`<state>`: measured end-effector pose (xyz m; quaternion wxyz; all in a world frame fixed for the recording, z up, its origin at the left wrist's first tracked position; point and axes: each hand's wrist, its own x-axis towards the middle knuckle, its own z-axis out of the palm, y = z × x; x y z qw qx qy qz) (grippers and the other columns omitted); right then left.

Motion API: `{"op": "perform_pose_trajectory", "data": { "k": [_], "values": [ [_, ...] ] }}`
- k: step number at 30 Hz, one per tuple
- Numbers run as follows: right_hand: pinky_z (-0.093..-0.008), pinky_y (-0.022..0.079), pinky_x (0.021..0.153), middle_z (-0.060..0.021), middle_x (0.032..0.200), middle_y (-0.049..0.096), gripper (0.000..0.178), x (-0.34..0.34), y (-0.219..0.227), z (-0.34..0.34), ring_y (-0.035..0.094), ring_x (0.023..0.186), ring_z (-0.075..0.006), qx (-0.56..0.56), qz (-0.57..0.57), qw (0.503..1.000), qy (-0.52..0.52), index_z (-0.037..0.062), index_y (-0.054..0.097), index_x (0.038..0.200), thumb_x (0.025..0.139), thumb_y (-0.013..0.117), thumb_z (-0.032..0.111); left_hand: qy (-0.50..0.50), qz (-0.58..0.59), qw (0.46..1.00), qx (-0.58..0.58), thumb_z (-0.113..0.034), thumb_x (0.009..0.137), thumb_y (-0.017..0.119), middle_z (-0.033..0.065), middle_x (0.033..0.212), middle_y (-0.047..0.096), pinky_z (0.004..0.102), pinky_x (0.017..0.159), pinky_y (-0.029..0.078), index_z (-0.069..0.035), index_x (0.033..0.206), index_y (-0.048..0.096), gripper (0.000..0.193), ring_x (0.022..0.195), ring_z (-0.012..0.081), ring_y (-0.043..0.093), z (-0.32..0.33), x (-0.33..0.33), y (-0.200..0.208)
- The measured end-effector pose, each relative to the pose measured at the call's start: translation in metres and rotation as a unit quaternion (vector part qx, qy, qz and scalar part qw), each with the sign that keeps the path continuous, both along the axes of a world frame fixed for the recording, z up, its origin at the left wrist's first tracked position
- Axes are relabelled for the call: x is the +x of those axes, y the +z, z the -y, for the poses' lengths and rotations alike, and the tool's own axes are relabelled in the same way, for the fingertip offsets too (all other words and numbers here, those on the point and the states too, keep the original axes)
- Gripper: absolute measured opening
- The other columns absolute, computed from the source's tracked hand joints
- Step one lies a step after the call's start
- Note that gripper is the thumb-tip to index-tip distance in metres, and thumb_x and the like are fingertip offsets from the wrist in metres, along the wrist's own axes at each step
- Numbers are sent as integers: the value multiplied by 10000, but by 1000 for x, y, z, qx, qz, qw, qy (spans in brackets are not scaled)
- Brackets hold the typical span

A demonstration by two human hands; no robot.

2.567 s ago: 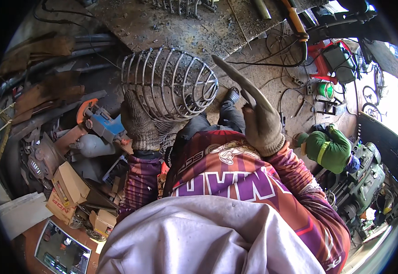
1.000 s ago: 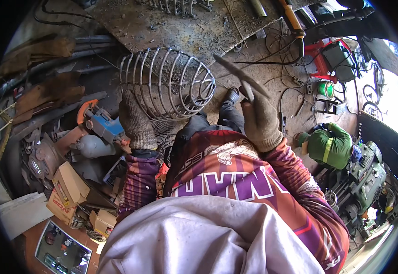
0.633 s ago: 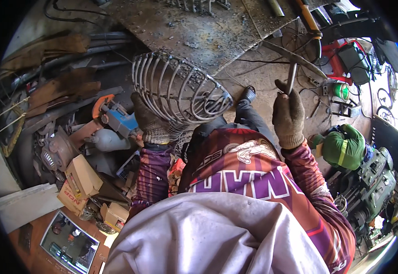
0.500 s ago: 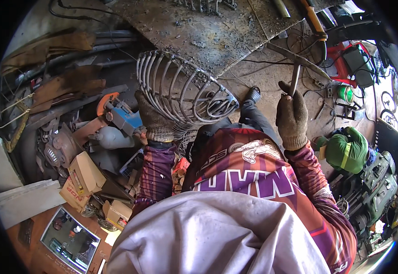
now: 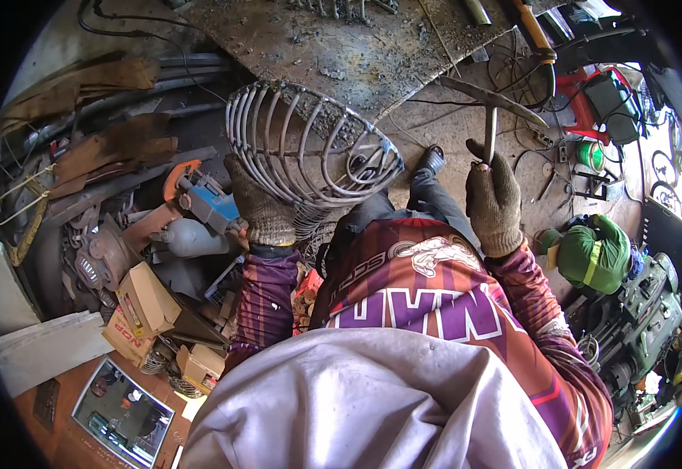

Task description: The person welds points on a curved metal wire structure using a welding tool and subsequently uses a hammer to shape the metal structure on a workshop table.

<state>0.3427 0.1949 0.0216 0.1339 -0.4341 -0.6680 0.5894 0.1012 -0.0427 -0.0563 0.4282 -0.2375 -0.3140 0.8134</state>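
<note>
My left hand (image 5: 261, 205), in a knitted work glove, is closed on the left lower side of a curved cage of bent metal rods (image 5: 280, 150). The cage is tilted, its pointed end to the right, and its upper rim overlaps the table's near corner. My right hand (image 5: 494, 202), gloved too, grips the handle of a chipping hammer (image 5: 505, 101). The hammer stands upright in my fist, its long narrow head on top and apart from the cage. The left fingers are partly hidden behind the rods.
A metal table (image 5: 310, 59) strewn with grit lies ahead, an orange-handled tool (image 5: 534, 33) near its right edge. At left are a blue and orange machine (image 5: 209, 205), a grey cylinder (image 5: 192, 237) and cardboard boxes (image 5: 147, 299). Cables, a red stool (image 5: 574, 102) and a green bundle (image 5: 594, 255) are at right.
My right hand and the chipping hammer have moved a little left. The rod cage has shifted slightly left and turned a bit, with my left hand still on it.
</note>
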Motion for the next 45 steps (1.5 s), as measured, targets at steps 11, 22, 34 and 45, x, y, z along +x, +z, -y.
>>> {"op": "perform_pose_trajectory", "data": {
  "k": [11,22,34,45],
  "values": [
    [-259,432,593,-24,741,562,329,-7,-4,3,520,647,-93,134,-1,982,135,1,561,1258,965,486,129,-83,-300,600,-737,-588,952,459,139,1407,476,501,969,476,-84,1388,456,666,1213,324,526,-27,13,16],
    [-385,499,638,-150,807,638,317,-28,5,2,663,739,-289,186,-4,964,191,3,584,1205,952,512,179,-37,-424,521,-740,-483,958,543,117,1338,521,406,1005,450,-60,1353,473,582,1185,258,540,-20,23,18],
    [-399,511,647,-181,816,643,313,-31,13,3,672,754,-317,189,57,959,203,24,578,1216,946,516,170,-80,-604,245,-754,-38,744,723,259,1304,495,463,1022,401,-18,1448,337,803,1198,421,499,-4,29,32],
    [-439,516,648,-206,906,659,327,-27,13,2,663,776,-372,234,94,938,237,41,569,1223,928,530,176,-80,-458,448,-763,-396,951,581,117,1325,523,381,972,460,-45,1359,456,553,1185,259,533,-8,22,20]
  ]
}}
